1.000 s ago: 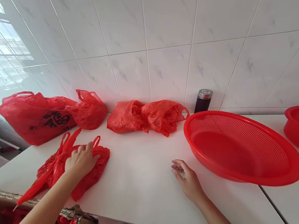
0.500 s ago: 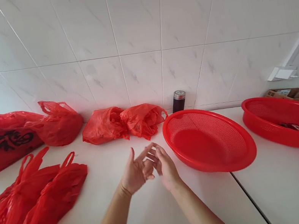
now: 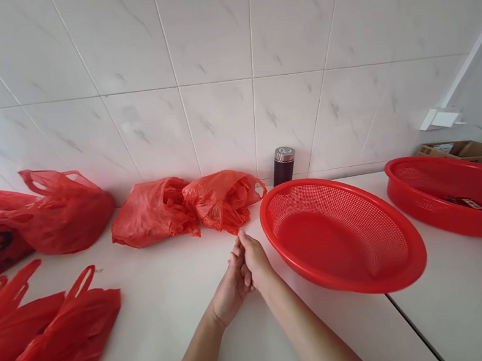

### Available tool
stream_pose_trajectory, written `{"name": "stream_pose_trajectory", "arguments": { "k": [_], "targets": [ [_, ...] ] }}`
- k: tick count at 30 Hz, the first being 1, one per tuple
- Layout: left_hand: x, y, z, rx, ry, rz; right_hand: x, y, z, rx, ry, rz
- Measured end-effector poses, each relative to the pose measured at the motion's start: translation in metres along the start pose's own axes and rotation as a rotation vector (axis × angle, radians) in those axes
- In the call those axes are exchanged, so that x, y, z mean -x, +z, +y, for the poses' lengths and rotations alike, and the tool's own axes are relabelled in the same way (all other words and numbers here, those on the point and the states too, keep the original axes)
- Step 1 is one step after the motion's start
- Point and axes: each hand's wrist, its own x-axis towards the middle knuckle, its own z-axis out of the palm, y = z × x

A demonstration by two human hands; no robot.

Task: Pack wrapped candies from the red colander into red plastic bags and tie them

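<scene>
Meanwhile, the left hand (image 3: 230, 287) and the right hand (image 3: 255, 260) were pressed palm to palm (bare skin on bare skin) over the middle of the bench (image 3: 176, 316). Their fingers were stretched forward and gripped nothing. Just to their right sat the red basket (image 3: 338, 232), reaching toward the back edge. Two crumpled red bags (image 3: 180, 207) lay along that back edge just beyond the fingertips, with a dark flask (image 3: 284, 165) standing near them.
</scene>
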Motion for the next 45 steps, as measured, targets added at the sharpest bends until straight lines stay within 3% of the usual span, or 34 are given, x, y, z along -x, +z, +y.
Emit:
{"name": "stream_pose_trajectory", "arguments": {
  "k": [3,7,10,15,21,25,30,34,40,45],
  "targets": [
    [-0.006,-0.004,-0.002,-0.006,-0.027,-0.073,-0.004,-0.010,-0.003,0.014,0.045,-0.008],
    [-0.006,-0.014,0.004,0.115,-0.063,-0.142,-0.001,-0.015,-0.004,-0.090,0.126,-0.139],
    [-0.002,-0.020,0.014,0.184,-0.077,-0.119,0.004,-0.011,0.004,-0.217,0.032,-0.237],
    [0.001,-0.020,0.016,0.143,-0.110,-0.097,0.010,-0.003,0.018,-0.205,-0.106,-0.154],
    [0.005,-0.011,0.004,-0.030,-0.049,-0.146,0.022,0.000,0.004,0.150,-0.307,-0.045],
    [0.012,-0.005,0.002,-0.067,0.039,-0.206,0.030,0.003,-0.008,0.145,-0.223,-0.060],
    [0.018,-0.002,0.002,-0.122,0.065,-0.262,0.031,-0.001,-0.017,-0.082,-0.051,-0.100],
    [0.018,-0.001,0.008,0.056,0.024,-0.293,0.033,-0.003,-0.022,-0.200,0.042,-0.172],
    [0.019,-0.007,0.022,0.234,0.015,-0.303,0.039,0.005,-0.020,-0.281,-0.026,-0.336],
    [0.017,-0.009,0.015,0.049,0.011,-0.306,0.041,0.005,-0.018,-0.271,0.067,-0.204]
  ]
}}
